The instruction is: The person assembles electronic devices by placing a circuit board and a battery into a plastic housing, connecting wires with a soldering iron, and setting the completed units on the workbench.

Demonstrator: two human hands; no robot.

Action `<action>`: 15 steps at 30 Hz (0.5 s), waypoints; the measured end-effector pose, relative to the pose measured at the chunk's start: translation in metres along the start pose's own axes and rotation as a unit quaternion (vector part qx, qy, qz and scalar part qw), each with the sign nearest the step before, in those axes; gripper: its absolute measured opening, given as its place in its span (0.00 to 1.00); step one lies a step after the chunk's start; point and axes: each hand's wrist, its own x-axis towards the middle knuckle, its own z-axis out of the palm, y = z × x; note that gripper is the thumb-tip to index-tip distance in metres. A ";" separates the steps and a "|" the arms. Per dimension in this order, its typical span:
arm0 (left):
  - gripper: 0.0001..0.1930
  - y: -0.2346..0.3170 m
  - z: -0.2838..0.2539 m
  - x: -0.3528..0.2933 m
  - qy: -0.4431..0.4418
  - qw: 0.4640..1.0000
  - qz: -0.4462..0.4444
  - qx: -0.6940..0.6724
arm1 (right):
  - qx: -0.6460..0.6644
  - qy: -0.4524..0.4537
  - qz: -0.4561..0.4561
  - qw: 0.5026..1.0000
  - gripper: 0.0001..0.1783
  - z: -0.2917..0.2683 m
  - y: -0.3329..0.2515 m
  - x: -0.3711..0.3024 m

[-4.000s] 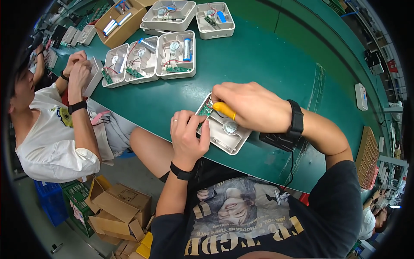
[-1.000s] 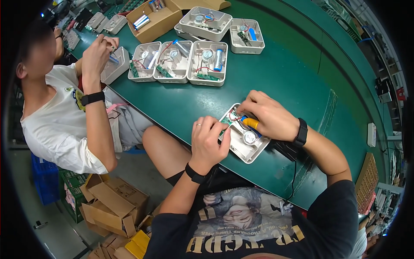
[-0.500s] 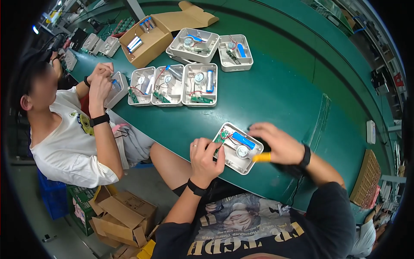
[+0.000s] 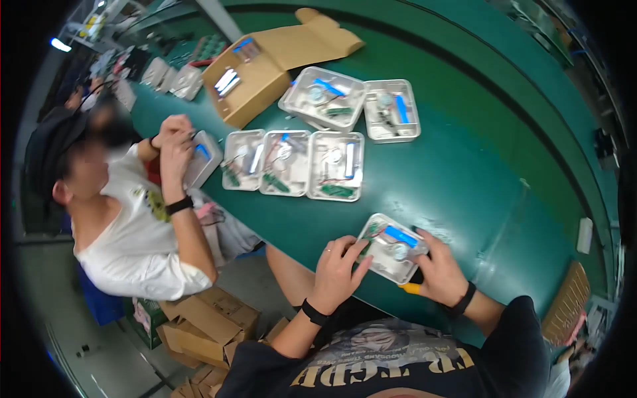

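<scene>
A white plastic case [image 4: 388, 268] sits on the green table in front of me. Inside it are a blue cylindrical battery [image 4: 401, 236], a round pale speaker-like disc [image 4: 399, 251], thin wires and a green circuit board [image 4: 375, 230]. My left hand [image 4: 337, 273] grips the case's left edge, its fingertips by the board, which they partly cover. At the opposite side my right hand [image 4: 443, 268] has its fingers around the edge; a yellow cover [image 4: 411, 288] is on its thumb. Both hands are closed on the case.
Several similar filled cases [image 4: 335, 166] stand farther left, two more behind them. An open cardboard box [image 4: 255, 86] holds batteries. At left a co-worker's hands [image 4: 176, 144] work over another case [image 4: 204, 159]. Cardboard cartons [image 4: 209, 318] lie on the floor, lower left.
My right hand has come in from beside the case and closed on its right edge. My left hand stays at the left edge. The whole view has shifted.
</scene>
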 end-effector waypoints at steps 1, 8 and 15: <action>0.07 -0.005 -0.008 -0.008 0.013 1.000 0.001 -0.023 | -0.003 0.003 0.002 1.000 0.34 0.009 0.001 0.001; 0.14 -0.148 -0.045 -0.224 0.145 0.906 -0.398 0.010 | 0.065 0.061 0.011 0.996 0.31 0.000 0.011 -0.001; 0.37 -0.179 0.056 -0.434 0.026 0.658 -0.682 -0.317 | 0.085 0.072 -0.034 0.993 0.27 0.004 0.028 0.010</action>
